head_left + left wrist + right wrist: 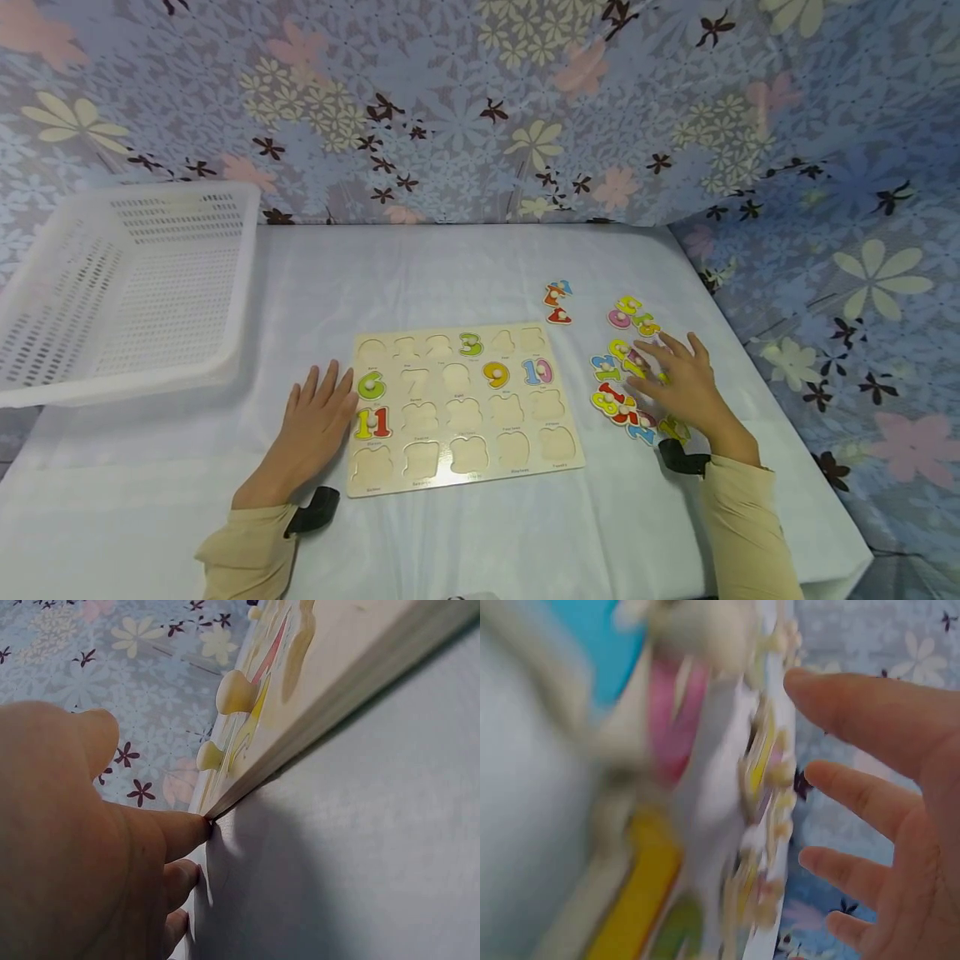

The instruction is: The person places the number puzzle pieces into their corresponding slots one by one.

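A wooden number puzzle board (442, 400) lies flat on the table, with knobbed pieces in several recesses: a green 3 (471, 344), a green 6 (371, 386), an orange 9 (496, 375), a 10 (538, 372) and an 11 (372, 423). My left hand (311, 429) lies palm down at its left side. In the left wrist view a fingertip touches the board's edge (300, 742). Over the loose number pieces (615, 402) on the right hovers my right hand (678, 383), fingers spread; the right wrist view shows nothing between them (855, 795). That hand hides part of the pile.
A white plastic basket (243, 283) stands at the back left. More loose pieces, one a red piece (558, 317), lie behind the board's right corner, and another cluster (621, 319) sits farther right. Floral cloth (450, 108) hangs along the table's back and right sides.
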A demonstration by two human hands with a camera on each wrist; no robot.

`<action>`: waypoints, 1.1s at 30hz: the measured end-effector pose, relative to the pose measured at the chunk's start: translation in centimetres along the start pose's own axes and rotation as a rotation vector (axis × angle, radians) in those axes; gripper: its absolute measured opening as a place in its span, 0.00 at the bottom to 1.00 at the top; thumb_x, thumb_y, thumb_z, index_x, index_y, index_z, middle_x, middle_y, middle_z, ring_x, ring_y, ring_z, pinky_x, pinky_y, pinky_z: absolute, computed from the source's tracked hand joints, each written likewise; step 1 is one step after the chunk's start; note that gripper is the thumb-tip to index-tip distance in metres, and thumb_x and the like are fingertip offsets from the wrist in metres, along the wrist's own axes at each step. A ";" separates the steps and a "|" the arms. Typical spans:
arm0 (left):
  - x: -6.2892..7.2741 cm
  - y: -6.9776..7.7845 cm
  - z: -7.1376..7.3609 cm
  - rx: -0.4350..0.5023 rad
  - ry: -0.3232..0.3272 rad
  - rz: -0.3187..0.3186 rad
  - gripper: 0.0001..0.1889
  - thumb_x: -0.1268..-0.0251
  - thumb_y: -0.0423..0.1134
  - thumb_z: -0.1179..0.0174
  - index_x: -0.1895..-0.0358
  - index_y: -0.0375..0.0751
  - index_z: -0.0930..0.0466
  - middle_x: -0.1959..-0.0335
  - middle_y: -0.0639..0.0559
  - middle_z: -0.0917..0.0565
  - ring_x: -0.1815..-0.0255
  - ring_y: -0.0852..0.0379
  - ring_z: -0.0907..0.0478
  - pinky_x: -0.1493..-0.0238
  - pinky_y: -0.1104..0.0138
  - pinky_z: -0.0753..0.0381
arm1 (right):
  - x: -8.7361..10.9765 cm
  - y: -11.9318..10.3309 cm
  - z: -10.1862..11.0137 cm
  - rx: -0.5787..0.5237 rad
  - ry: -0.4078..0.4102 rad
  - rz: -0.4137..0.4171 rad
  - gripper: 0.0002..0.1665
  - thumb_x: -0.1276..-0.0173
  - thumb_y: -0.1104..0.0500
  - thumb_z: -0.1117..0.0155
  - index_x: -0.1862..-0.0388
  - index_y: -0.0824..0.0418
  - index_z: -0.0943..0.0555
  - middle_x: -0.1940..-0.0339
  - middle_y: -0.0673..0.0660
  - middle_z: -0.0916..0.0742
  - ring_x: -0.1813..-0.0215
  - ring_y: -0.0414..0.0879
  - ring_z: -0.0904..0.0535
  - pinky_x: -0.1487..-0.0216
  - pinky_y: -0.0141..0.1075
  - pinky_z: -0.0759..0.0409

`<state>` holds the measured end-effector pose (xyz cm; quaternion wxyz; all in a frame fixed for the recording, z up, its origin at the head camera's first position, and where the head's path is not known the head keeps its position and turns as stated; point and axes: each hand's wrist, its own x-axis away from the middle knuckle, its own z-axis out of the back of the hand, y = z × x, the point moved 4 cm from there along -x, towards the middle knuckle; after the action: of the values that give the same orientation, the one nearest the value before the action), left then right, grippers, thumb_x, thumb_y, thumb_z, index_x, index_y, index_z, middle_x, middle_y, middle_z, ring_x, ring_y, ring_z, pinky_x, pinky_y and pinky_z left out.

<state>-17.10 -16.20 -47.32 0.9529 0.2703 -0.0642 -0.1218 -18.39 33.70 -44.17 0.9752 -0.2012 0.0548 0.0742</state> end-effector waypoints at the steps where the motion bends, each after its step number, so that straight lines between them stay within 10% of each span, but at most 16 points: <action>1: 0.0 0.0 0.0 0.000 -0.001 0.000 0.33 0.20 0.54 0.68 0.25 0.33 0.50 0.23 0.35 0.56 0.24 0.35 0.70 0.30 0.41 0.72 | 0.1 0.3 0.1 0.021 0.006 -0.008 0.36 0.40 0.51 0.28 0.36 0.65 0.26 0.34 0.80 0.34 0.30 0.80 0.58 0.46 0.81 0.55; 12: 0.0 -0.1 0.0 0.009 0.002 -0.004 0.33 0.21 0.54 0.68 0.24 0.34 0.50 0.23 0.36 0.56 0.24 0.36 0.70 0.30 0.41 0.72 | 0.3 1.3 0.3 0.064 0.029 0.015 0.29 0.41 0.58 0.28 0.41 0.64 0.22 0.36 0.79 0.32 0.31 0.81 0.56 0.52 0.82 0.49; 20: 0.1 -0.1 0.1 0.014 0.005 -0.004 0.33 0.20 0.54 0.69 0.24 0.34 0.50 0.23 0.36 0.56 0.24 0.36 0.70 0.30 0.41 0.72 | 0.4 1.1 0.8 0.095 0.031 -0.054 0.18 0.43 0.49 0.25 0.65 0.63 0.15 0.36 0.77 0.31 0.28 0.76 0.59 0.45 0.79 0.52; 27: 0.2 0.0 0.2 0.008 0.005 -0.001 0.33 0.20 0.54 0.69 0.24 0.34 0.50 0.23 0.36 0.56 0.24 0.36 0.70 0.30 0.41 0.72 | 0.4 0.6 0.8 0.107 -0.013 -0.026 0.32 0.44 0.51 0.25 0.42 0.62 0.21 0.33 0.77 0.34 0.28 0.78 0.59 0.47 0.80 0.52; 33: 0.1 -0.1 0.1 0.011 0.008 -0.002 0.33 0.21 0.55 0.69 0.24 0.34 0.50 0.23 0.36 0.56 0.24 0.36 0.70 0.30 0.41 0.72 | 0.2 0.8 0.3 0.077 -0.037 -0.038 0.31 0.43 0.56 0.26 0.41 0.65 0.22 0.34 0.78 0.34 0.29 0.79 0.59 0.49 0.81 0.52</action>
<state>-17.04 -16.36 -47.30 0.9515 0.2761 -0.0609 -0.1214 -18.27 34.61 -44.22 0.9843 -0.1629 0.0357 0.0572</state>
